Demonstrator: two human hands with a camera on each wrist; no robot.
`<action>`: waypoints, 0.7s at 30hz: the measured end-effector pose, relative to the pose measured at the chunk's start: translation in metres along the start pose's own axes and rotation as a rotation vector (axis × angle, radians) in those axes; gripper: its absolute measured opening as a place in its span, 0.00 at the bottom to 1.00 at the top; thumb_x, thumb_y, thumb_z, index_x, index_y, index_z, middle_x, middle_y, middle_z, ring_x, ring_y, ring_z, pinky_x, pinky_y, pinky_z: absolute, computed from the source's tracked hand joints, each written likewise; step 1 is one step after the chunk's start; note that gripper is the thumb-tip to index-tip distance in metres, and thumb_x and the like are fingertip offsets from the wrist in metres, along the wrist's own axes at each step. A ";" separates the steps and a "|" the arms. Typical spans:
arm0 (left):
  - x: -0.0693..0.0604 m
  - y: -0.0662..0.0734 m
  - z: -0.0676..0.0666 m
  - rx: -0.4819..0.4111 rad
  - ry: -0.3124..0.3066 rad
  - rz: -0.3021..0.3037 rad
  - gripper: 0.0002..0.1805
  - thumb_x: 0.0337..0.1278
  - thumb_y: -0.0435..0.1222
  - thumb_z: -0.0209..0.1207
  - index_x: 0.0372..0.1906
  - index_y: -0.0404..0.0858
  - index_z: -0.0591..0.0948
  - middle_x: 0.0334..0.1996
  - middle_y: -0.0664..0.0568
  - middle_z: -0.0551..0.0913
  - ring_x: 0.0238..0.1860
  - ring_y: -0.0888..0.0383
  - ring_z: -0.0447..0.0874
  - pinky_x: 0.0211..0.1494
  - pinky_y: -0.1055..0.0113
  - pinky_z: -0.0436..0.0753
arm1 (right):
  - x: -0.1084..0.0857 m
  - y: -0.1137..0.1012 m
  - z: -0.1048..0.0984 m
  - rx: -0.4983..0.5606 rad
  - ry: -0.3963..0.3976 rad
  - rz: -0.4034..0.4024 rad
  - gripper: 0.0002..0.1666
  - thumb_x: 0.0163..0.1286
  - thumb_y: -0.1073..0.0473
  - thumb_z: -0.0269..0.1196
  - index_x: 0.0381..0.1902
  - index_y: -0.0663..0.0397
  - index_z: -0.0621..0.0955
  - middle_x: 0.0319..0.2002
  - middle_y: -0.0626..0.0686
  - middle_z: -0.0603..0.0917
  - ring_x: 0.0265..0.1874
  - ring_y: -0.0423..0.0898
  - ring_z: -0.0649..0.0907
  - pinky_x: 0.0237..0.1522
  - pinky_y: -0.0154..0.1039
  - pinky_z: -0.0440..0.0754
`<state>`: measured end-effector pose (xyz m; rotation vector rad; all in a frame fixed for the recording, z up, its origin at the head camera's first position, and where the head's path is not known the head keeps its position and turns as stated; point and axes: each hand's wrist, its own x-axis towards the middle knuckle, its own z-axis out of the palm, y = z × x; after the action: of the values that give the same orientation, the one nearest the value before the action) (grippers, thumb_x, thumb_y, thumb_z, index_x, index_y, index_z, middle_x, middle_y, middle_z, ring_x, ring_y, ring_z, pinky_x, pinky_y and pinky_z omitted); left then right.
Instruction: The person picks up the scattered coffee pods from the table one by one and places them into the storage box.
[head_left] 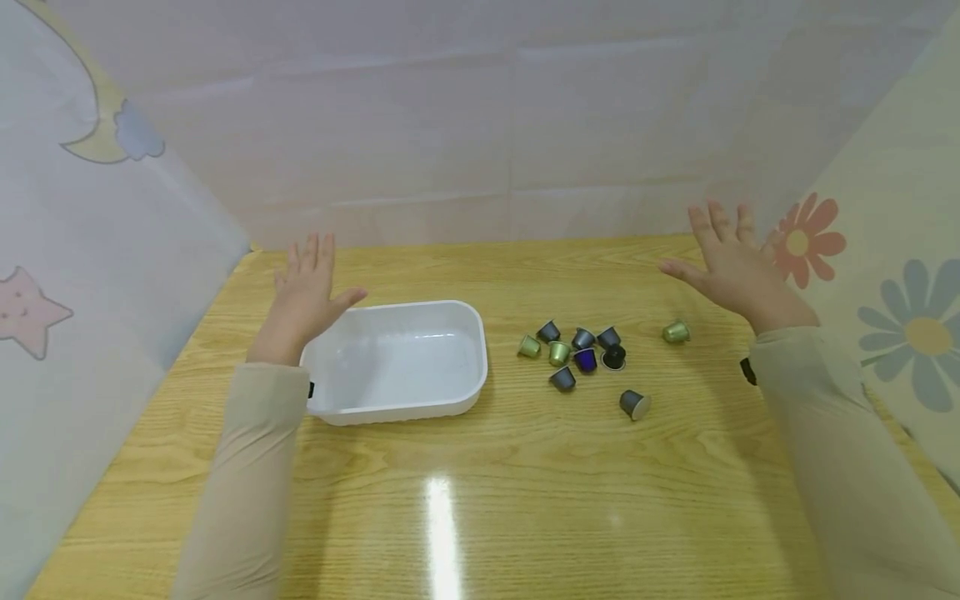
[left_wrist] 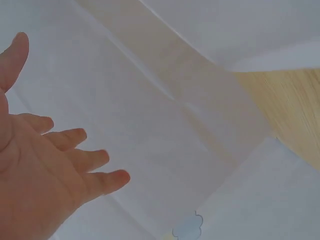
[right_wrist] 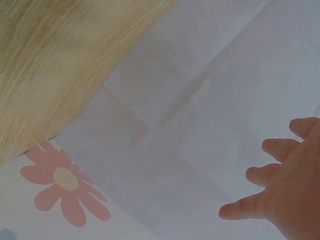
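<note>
Coffee capsules (head_left: 582, 338), 10 of them, are out on the wooden worktop (head_left: 517, 483), right of its middle and towards the far edge! Closest to us, 2 beige sleeves (head_left: 251, 467) reach in, 1 along the left side and 1 along the right, with a streak of glare (head_left: 442, 537) between them. Next up, a loose grey capsule (head_left: 635, 404), over on its side, pale lid turned towards the right edge. Across on the left half sits the white tray (head_left: 405, 412), its long rim running roughly along the far edge. And now the bunch: 8 capsules close together, dark greys mixed with 2 green capsules (head_left: 558, 352), a purple capsule (head_left: 585, 360) and a black capsule (head_left: 614, 357). Off towards the right edge, a lone green capsule (head_left: 676, 332) lies apart. Up go the hands! Left hand (head_left: 303, 296) is by the tray's far left corner, fingers spread wide, gripping nothing; right hand (head_left: 738, 267), near the worktop's far right corner, is splayed just as wide and holds nothing. Beyond the far edge, a white sheet (head_left: 420, 150) rises, flanked by a moon (head_left: 105, 142) on the left and a red flower (head_left: 810, 242) on the right.
</note>
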<state>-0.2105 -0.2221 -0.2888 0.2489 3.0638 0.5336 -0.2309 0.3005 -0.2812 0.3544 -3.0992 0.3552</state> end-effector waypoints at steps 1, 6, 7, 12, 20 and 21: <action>-0.001 -0.002 0.000 -0.008 -0.010 0.007 0.51 0.71 0.52 0.52 0.75 0.34 0.30 0.75 0.36 0.26 0.72 0.34 0.19 0.69 0.30 0.35 | -0.001 0.000 0.000 -0.004 0.006 -0.002 0.55 0.72 0.28 0.41 0.76 0.55 0.32 0.73 0.63 0.24 0.67 0.64 0.20 0.54 0.75 0.15; -0.011 -0.013 -0.003 -0.083 -0.070 0.032 0.47 0.72 0.40 0.53 0.75 0.31 0.32 0.75 0.34 0.32 0.74 0.36 0.30 0.75 0.41 0.40 | -0.002 -0.003 0.004 -0.005 0.067 -0.056 0.49 0.76 0.34 0.45 0.77 0.61 0.45 0.75 0.68 0.40 0.72 0.69 0.37 0.63 0.75 0.32; -0.014 -0.016 -0.003 -0.099 -0.083 0.024 0.47 0.72 0.38 0.53 0.75 0.31 0.32 0.76 0.34 0.33 0.75 0.37 0.32 0.75 0.42 0.41 | -0.003 -0.003 0.005 -0.005 0.084 -0.070 0.47 0.76 0.36 0.46 0.76 0.62 0.48 0.75 0.69 0.44 0.72 0.70 0.41 0.64 0.75 0.35; -0.029 -0.026 -0.004 -0.145 -0.133 -0.057 0.42 0.73 0.34 0.50 0.76 0.30 0.36 0.74 0.30 0.42 0.73 0.33 0.43 0.73 0.39 0.49 | -0.008 -0.007 0.012 -0.015 0.199 -0.130 0.37 0.76 0.45 0.53 0.71 0.66 0.63 0.68 0.72 0.63 0.67 0.71 0.60 0.67 0.71 0.51; -0.054 -0.039 0.002 -0.214 -0.092 -0.161 0.34 0.71 0.32 0.51 0.73 0.25 0.52 0.67 0.24 0.60 0.62 0.29 0.65 0.64 0.34 0.65 | -0.017 -0.017 0.019 0.011 0.314 -0.129 0.30 0.77 0.50 0.54 0.66 0.67 0.70 0.61 0.70 0.73 0.58 0.70 0.70 0.57 0.67 0.69; -0.056 -0.040 0.004 -0.223 -0.084 -0.171 0.33 0.71 0.32 0.51 0.73 0.25 0.53 0.67 0.24 0.60 0.62 0.29 0.66 0.64 0.35 0.66 | -0.018 -0.018 0.021 0.021 0.322 -0.123 0.30 0.77 0.50 0.54 0.66 0.67 0.70 0.61 0.70 0.73 0.57 0.70 0.71 0.55 0.68 0.70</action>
<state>-0.1615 -0.2673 -0.3060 0.0041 2.8763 0.8221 -0.2090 0.2830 -0.2978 0.4376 -2.7467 0.3988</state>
